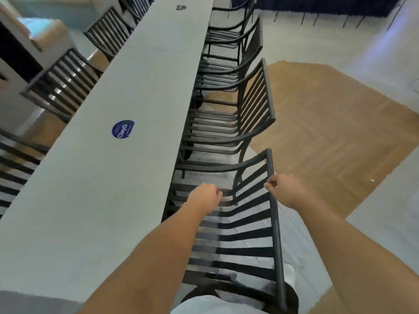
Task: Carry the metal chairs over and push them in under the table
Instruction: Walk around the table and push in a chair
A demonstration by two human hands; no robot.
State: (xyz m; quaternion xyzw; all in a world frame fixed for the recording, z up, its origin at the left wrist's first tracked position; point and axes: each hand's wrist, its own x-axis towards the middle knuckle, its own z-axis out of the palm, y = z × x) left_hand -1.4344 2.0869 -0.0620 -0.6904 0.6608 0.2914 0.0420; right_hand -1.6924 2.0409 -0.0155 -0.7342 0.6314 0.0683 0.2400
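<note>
Head view, looking down along the long grey table. Round blue sticker on the tabletop, nearer its R edge, reads "ClayG"; smaller print under it illegible. Second small sticker at the far end of the top, too blurred to read.

Near chair: black metal, slatted back and seat, at the table's R edge, seat front at or just under that edge. Back's top rail runs toward the camera.

L hand: over the seat slats beside the R edge, fingers curled under, knuckles up. Whether it has hold of a slat or an armrest: cannot tell.
R hand: at the top rail, fingers and thumb curled with tips close together, touching or just beside the rail. Actual hold on the rail: cannot tell.

Further chairs in a row along the same R edge, seats partly under the top. More slatted chairs along the L edge.

Floor: pale tile plus a tan wood-pattern area to the R.
</note>
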